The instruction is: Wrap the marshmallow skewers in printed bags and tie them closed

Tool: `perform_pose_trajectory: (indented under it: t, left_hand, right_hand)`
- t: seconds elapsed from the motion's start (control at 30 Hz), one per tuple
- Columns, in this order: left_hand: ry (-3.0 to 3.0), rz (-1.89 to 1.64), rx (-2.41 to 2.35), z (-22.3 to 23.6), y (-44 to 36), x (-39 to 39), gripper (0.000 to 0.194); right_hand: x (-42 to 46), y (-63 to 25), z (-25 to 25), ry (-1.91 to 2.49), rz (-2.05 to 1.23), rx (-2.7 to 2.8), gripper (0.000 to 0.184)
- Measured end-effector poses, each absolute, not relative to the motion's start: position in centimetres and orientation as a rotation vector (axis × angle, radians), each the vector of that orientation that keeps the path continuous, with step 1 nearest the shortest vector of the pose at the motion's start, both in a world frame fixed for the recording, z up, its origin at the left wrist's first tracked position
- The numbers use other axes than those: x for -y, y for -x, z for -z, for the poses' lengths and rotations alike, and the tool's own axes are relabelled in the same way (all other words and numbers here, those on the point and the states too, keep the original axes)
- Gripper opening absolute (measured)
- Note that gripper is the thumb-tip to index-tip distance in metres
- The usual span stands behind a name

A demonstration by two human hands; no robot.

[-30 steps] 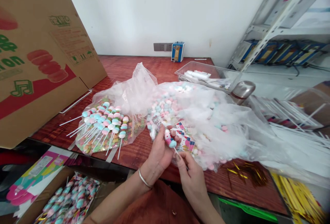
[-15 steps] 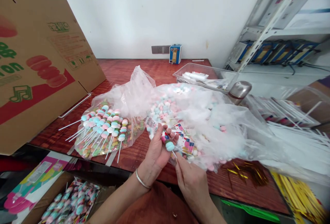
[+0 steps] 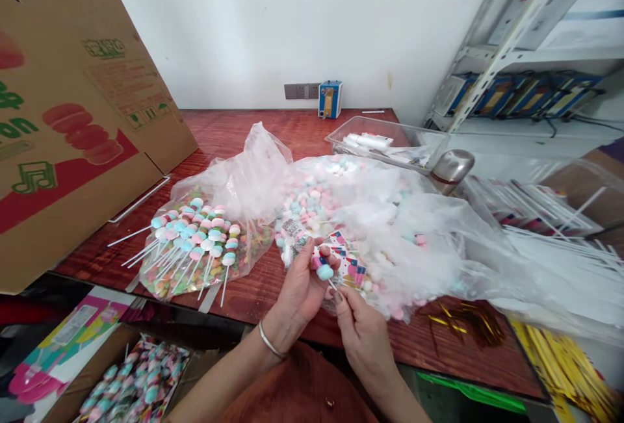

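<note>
My left hand (image 3: 306, 281), a bangle on its wrist, is closed round a clear printed wrapper (image 3: 295, 233) and the candy skewer (image 3: 324, 271) inside or against it. A pale blue piece shows at the skewer's lower end, past the fingers; the rest is mostly hidden by them. My right hand (image 3: 363, 319) pinches the white stick below that piece. Just beyond both hands lie printed cards or wrappers (image 3: 348, 260) on a clear bag of pastel candies (image 3: 312, 199). To the left, several finished-looking candy skewers (image 3: 199, 234) rest on a bag of coloured rings (image 3: 168, 277).
A large carton (image 3: 88, 117) stands at the left, and a box of wrapped skewers (image 3: 139, 377) sits below the table edge. Behind are a clear tray (image 3: 336, 140) and a metal flask (image 3: 452, 169). White sticks (image 3: 560, 254) and gold ties (image 3: 568, 364) lie right.
The wrapper now shows more beyond my left fingers, and the skewer sits slightly further right. My right hand has moved up a little along the stick. The view has shifted slightly.
</note>
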State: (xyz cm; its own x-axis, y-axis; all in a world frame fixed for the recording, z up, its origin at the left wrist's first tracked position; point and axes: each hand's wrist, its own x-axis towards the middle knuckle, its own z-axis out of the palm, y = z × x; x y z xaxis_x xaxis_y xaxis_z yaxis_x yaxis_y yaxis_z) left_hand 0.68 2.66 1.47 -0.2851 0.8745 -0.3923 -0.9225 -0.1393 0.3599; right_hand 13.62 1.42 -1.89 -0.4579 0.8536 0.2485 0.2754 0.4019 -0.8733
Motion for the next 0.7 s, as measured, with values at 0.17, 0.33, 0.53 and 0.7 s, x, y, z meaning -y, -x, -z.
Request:
perform_pose_trajectory:
  t: [0.17,0.33,0.53,0.7]
  left_hand:
    - [0.035,-1.693,-0.645,-1.1,-0.4,-2.4,0.027]
    - [0.023,-1.727,-0.563,-1.1,-0.3,-2.5,0.033]
    - [0.123,-1.771,-0.635,-0.9,-0.7,-2.8,0.027]
    - [0.141,-1.781,-0.659,-0.6,-1.5,-3.0,0.031]
  right_hand:
    - [-1.6,-13.9,1.1,0.862,-2.201,1.072,0.033]
    - [-1.6,-14.2,0.8,0.697,-2.396,0.776,0.031]
    - [-0.9,-13.7,1.7,0.905,-2.076,1.2,0.038]
    - [-1.2,-13.7,3.2,1.058,-0.76,1.997,0.033]
